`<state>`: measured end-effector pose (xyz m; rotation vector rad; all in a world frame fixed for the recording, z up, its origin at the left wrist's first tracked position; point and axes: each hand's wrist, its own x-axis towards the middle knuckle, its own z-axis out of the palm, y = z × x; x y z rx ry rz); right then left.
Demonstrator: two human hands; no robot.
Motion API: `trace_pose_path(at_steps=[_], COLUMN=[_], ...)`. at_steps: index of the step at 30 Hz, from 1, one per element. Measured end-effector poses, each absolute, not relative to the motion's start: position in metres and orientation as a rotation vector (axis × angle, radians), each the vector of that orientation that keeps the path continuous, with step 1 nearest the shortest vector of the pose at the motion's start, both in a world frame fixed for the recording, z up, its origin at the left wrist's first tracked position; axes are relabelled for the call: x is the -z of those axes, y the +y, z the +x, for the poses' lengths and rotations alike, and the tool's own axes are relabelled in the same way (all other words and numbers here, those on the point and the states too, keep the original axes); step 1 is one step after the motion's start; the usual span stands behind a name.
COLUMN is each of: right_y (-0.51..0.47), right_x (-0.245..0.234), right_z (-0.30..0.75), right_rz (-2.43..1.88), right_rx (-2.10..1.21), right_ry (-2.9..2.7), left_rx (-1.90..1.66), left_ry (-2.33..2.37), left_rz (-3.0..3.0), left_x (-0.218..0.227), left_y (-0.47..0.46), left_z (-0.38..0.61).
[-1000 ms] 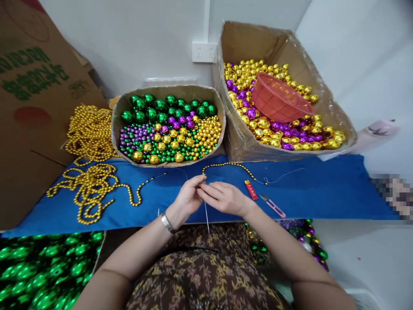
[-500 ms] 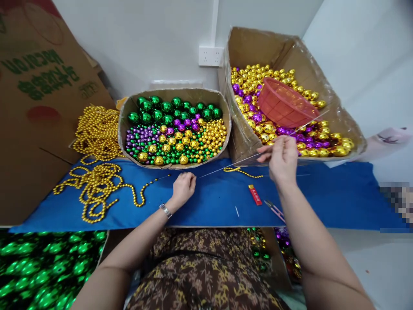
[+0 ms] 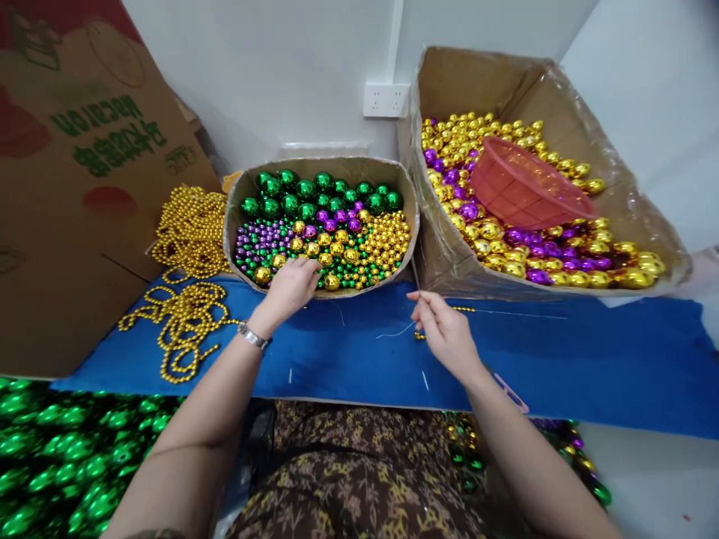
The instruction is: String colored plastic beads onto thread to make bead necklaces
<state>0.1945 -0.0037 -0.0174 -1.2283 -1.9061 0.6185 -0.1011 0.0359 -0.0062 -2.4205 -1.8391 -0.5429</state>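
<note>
My left hand [image 3: 289, 287] reaches over the front rim of a small cardboard box [image 3: 234, 217] filled with green, purple and gold beads. Its fingers are curled down onto the gold beads [image 3: 337, 251] near the front; what they hold is hidden. My right hand [image 3: 445, 335] hovers just above the blue cloth [image 3: 562, 359], pinching a thin needle [image 3: 414, 271] that points up toward the boxes. A pale thread [image 3: 393, 330] trails left from that hand. A short strand of small gold beads [image 3: 463, 308] lies just behind it.
A large cardboard box [image 3: 443, 258] of gold and purple beads holds a red plastic basket [image 3: 522, 196]. Gold bead strands [image 3: 185, 322] pile on the cloth's left. Pink-handled scissors [image 3: 514, 393] sit by my right wrist. Cardboard sheet [image 3: 67, 224] at left, green beads [image 3: 56, 457] below.
My right hand came down from in front of the large box to the cloth with the needle. My left hand moved from the cloth up into the small bead box.
</note>
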Motion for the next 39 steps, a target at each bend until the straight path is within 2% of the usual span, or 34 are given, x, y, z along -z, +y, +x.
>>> trace_pose_path(at_steps=[2,4,7,9,11,16,18,20,28,31,37,39], right_y=[-0.008,-0.012,-0.017,-0.020,-0.023,-0.031,-0.033,-0.033,-0.034,-0.034,-0.035,-0.035], right_x=[0.024,0.031,0.042,0.048,0.052,0.055,0.055,0.055,0.056,0.056,0.059,0.060], right_z=[0.188,0.180,0.169,0.164,0.161,0.157,0.156,0.155,0.154,0.156,0.158,0.158], right_rz=[-1.205,-1.173,-1.097,-1.070,-1.080,-1.103,-1.096,-1.089,-1.083,-1.103,-1.201,-1.208], right_rx=[-0.666,-0.687,-0.619,-0.559,-0.532,-0.481,-0.450,-0.426,-0.365,-0.302,0.063,0.065], right_ry=[-1.944,-1.991,-2.062,-2.078,-2.082,-2.118,-2.129,-2.145,-2.177,-2.208,-2.325,-2.317], left_rx=[0.197,-0.006,-0.002,0.212,0.714,2.656,3.108,3.315,3.432,3.307,2.836,2.835], left_ry=[-1.856,-1.860,-1.921,-2.007,-2.139,-2.430,-2.436,-2.425,-2.370,-2.371,-2.239,-2.264], left_rz=[-2.489,-2.532,-2.558,-2.577,-2.585,-2.255,-2.055,-1.917,-1.819,-1.848,-2.026,-2.020], left_x=[0.003,0.003,0.004,0.005,0.005,0.001,0.001,0.003,0.009,0.009,0.010,0.008], left_y=[0.047,0.053,0.056,0.054,0.048,0.019,0.009,0.003,-0.002,-0.003,-0.003,-0.001], left_z=[-0.114,-0.119,-0.118,-0.116,-0.112,-0.094,-0.085,-0.079,-0.075,-0.074,-0.070,-0.068])
